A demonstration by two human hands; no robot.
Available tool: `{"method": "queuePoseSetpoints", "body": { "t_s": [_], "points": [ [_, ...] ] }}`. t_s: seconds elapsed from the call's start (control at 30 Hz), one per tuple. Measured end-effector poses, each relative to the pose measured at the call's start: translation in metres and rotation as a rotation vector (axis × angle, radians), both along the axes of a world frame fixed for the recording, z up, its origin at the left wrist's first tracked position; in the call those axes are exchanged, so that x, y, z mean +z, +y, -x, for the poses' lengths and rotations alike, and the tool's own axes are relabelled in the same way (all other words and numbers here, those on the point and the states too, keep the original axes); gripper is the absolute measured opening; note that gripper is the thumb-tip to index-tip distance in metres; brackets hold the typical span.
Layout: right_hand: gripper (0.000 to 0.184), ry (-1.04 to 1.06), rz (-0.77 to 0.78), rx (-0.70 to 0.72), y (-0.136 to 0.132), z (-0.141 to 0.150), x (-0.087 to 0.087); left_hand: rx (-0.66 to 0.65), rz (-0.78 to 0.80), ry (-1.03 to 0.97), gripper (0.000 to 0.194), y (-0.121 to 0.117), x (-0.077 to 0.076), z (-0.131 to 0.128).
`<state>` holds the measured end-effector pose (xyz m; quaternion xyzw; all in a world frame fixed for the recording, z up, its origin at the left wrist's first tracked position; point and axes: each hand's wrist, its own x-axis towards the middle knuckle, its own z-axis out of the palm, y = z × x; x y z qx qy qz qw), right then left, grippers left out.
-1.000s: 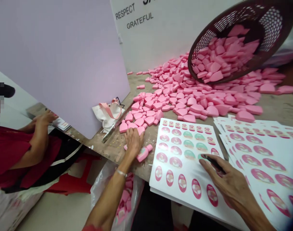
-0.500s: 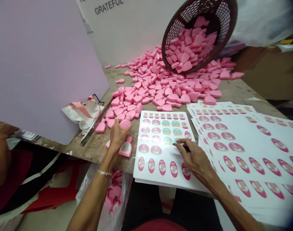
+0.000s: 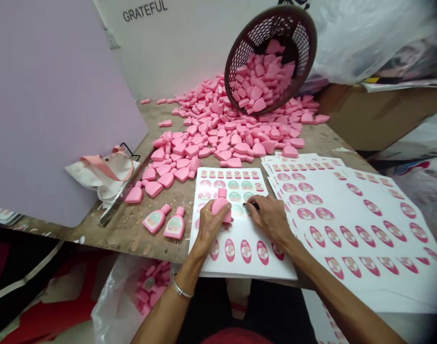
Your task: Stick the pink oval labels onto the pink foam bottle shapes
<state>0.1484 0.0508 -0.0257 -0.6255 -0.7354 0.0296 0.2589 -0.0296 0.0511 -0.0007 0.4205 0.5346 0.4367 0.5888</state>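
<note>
My left hand [image 3: 211,223] is closed round a pink bottle-shaped foam piece [image 3: 221,204], held over a white sticker sheet [image 3: 240,260]. My right hand [image 3: 270,217] rests on the same sheet, pinching a small dark tool [image 3: 252,205] against the green and pink stickers. Two pink foam pieces with stickers on them [image 3: 164,221] lie on the wooden table [image 3: 132,229] just left of the sheet.
A large heap of pink foam pieces [image 3: 222,134] spills from a tipped brown basket [image 3: 300,28] at the back. More sticker sheets [image 3: 347,210] fan out to the right. A lilac board [image 3: 53,95], a white cloth bag [image 3: 103,172], and a plastic bag of pieces [image 3: 147,286] are on the left.
My left hand picked a pink piece from the pile and carried it right, over the sticker sheet. The view swung right, so the person in red at the left has left the picture.
</note>
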Motion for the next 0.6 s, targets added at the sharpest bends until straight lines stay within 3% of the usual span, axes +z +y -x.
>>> {"method": "queuePoseSetpoints", "body": {
  "t_s": [0.23,0.47,0.6],
  "points": [
    [0.015,-0.039,-0.063,0.011,-0.003,0.002,-0.010,-0.022,-0.062,0.049,0.043,-0.003,-0.019,-0.006],
    [0.013,0.049,0.003,0.006,0.002,0.000,-0.011,-0.040,-0.101,0.077,0.042,-0.003,-0.019,-0.006],
    [0.017,0.052,-0.069,-0.014,0.000,0.005,-0.010,-0.034,-0.108,0.078,0.042,-0.004,-0.018,-0.006]
  ]
}}
